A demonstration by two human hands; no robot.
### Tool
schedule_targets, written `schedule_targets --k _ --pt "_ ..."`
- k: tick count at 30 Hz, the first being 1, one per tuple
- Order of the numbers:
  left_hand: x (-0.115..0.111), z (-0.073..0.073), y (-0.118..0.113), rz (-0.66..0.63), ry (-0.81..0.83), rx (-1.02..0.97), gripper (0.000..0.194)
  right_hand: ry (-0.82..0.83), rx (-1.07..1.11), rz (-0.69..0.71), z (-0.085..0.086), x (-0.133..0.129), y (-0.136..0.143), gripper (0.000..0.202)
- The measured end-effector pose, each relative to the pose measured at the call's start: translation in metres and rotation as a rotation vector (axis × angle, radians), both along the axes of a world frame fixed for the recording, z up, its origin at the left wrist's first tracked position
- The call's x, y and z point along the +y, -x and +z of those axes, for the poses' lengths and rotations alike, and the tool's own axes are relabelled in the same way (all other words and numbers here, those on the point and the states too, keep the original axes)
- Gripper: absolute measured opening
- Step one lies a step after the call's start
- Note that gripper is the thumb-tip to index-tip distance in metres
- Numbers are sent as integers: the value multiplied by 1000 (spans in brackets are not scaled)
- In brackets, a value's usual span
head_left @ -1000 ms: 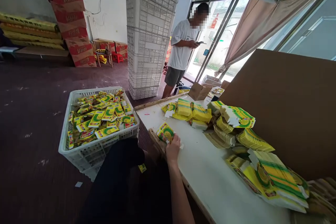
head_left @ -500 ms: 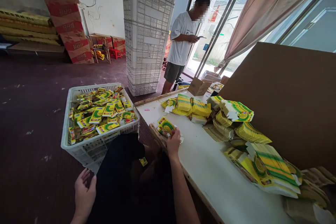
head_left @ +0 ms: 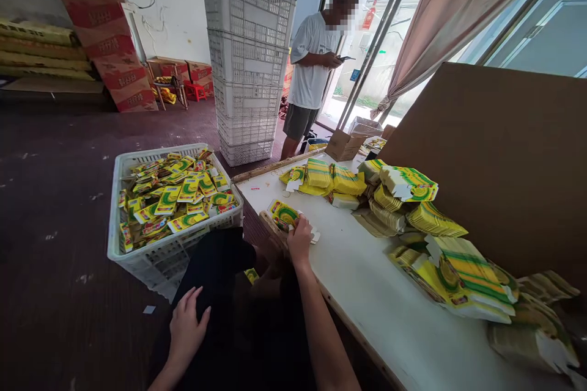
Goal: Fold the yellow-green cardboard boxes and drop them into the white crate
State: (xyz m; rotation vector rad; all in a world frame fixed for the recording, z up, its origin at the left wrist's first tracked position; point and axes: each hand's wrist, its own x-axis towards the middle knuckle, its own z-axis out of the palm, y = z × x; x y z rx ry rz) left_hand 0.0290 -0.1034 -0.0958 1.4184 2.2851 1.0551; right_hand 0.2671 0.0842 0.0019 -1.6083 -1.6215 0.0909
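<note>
At the table's near edge my right hand (head_left: 300, 238) has its fingers curled on a flat yellow-and-green carton (head_left: 283, 215) that lies on the white tabletop. White flaps show beside the fingers. My left hand (head_left: 188, 322) is empty, its fingers extended and thumb apart, over the dark cloth on my lap. To its upper left stands a white plastic crate (head_left: 114, 208) heaped with small yellow-and-green packs (head_left: 169, 198).
Bundles of flat cartons (head_left: 468, 275) lie along the right side of the white table (head_left: 367, 293), before a large cardboard sheet (head_left: 495, 165). Tall stacked crates (head_left: 250, 61) and a person (head_left: 312, 67) holding a phone are beyond. A paper scrap (head_left: 149, 310) lies on the floor.
My left hand has moved right, from beside the crate's near corner to over my lap. My right hand stays at the carton on the table edge. The view has shifted slightly.
</note>
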Motion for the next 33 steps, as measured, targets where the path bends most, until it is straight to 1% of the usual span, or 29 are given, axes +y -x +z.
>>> schedule_targets --k 5,10,15,19,22,24,28,33 --pt "-1 4 -3 -80 34 194 42 -23 -62 27 1 2 5 43" --pt "-4 13 -4 -120 46 282 40 -31 -126 60 2 5 8 47" --pt "-9 20 -5 -153 17 382 41 -49 -157 58 3 6 7 49" --pt "-13 32 -5 -246 -14 495 37 -58 -173 69 4 5 8 48" --pt "-17 42 -6 -331 11 528 33 -51 -180 80 5 5 8 47" --pt "-20 47 -6 -346 42 537 31 -42 -180 87 5 5 8 47" --pt "-23 48 -5 -309 83 549 29 -33 -159 97 6 5 8 49" --pt "-15 43 -6 -400 117 519 28 -74 -77 80 6 4 9 50"
